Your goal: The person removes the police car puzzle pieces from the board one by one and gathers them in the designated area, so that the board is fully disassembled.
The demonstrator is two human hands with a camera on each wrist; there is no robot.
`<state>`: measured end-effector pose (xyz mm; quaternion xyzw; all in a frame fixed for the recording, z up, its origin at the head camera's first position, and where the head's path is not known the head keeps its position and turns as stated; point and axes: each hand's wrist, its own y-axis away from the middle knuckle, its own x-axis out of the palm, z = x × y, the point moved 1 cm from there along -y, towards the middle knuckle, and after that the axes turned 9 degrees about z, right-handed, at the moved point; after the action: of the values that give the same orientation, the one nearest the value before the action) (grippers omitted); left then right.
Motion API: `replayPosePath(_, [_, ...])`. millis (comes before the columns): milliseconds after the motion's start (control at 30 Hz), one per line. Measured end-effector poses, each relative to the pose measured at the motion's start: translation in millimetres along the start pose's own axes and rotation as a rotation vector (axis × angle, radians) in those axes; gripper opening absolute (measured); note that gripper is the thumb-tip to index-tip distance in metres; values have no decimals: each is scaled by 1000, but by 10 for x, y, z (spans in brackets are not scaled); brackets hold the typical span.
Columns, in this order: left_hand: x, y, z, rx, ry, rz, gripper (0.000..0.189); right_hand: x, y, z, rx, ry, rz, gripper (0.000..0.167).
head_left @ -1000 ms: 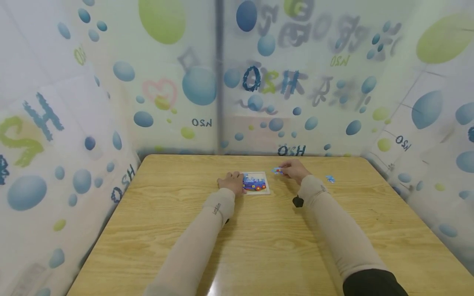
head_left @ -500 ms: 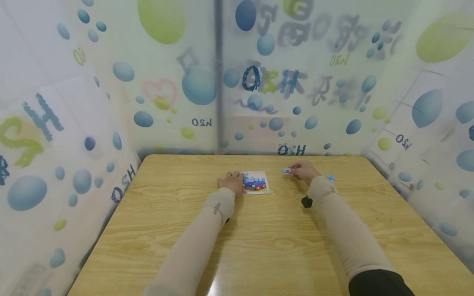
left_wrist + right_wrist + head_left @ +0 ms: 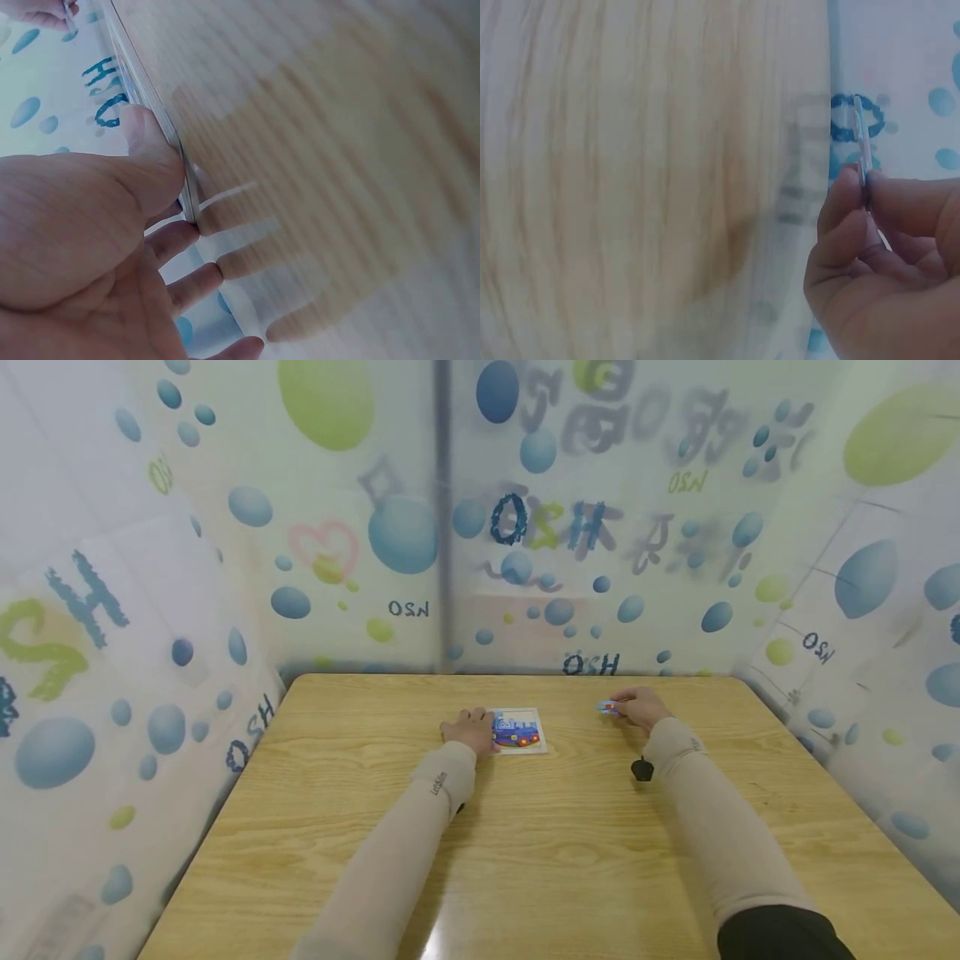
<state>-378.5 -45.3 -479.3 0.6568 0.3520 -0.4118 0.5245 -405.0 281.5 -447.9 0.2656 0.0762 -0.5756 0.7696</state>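
Note:
My left hand (image 3: 468, 731) rests at the left edge of a small framed jigsaw puzzle (image 3: 520, 732) with a blue vehicle picture, flat on the table. In the left wrist view its thumb (image 3: 154, 154) lies against the edge of the puzzle board (image 3: 174, 142), and the loosely spread fingers touch the table. To the right of the puzzle, my right hand (image 3: 642, 707) pinches a blue jigsaw piece (image 3: 607, 707) with some red on it. Seen edge-on in the right wrist view, that piece (image 3: 863, 142) stands between thumb and fingers, off the table.
The wooden table (image 3: 480, 827) has a glossy surface. Printed curtains (image 3: 345, 610) with blue and green dots enclose its back and sides. A black device (image 3: 642, 769) hangs under the right wrist.
My right hand has moved to the right with the jigsaw piece, away from the puzzle. A second loose blue piece is now hidden behind that hand and sleeve. The left hand stays put.

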Motion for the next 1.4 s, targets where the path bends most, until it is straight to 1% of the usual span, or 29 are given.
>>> replayPosePath(133, [-10,0,2,-3,-1,9,79,-57,10,-51,0,27,-16,42])
replayPosePath(367, [3,-20,6,1,1,0,80,-148,40,-158,8,140,-71,39])
replayPosePath(500, [33,-27,10,7,-8,12,79,-220,59,-233,29,197,-95,37])
replayPosePath(600, [30,-1,6,8,0,16,78,-275,63,-277,27,254,-112,35])
replayPosePath(733, [1,44,1,-6,13,24,79,-330,51,-308,9,336,-131,33])
replayPosePath(800, [-19,70,-3,-9,17,20,78,-352,39,-319,16,376,-140,32])
replayPosePath(933, [-37,74,-2,-13,16,21,78,-388,40,-320,38,442,-145,34])
replayPosePath(1067, [-31,37,-1,-17,9,25,80,-431,44,-319,47,478,-158,32])
replayPosePath(1200, [-18,2,5,-8,2,23,81,-465,20,-340,46,504,-172,32])
replayPosePath(1400, [11,-22,20,-6,-5,15,80,-405,-8,-341,64,503,-170,35])
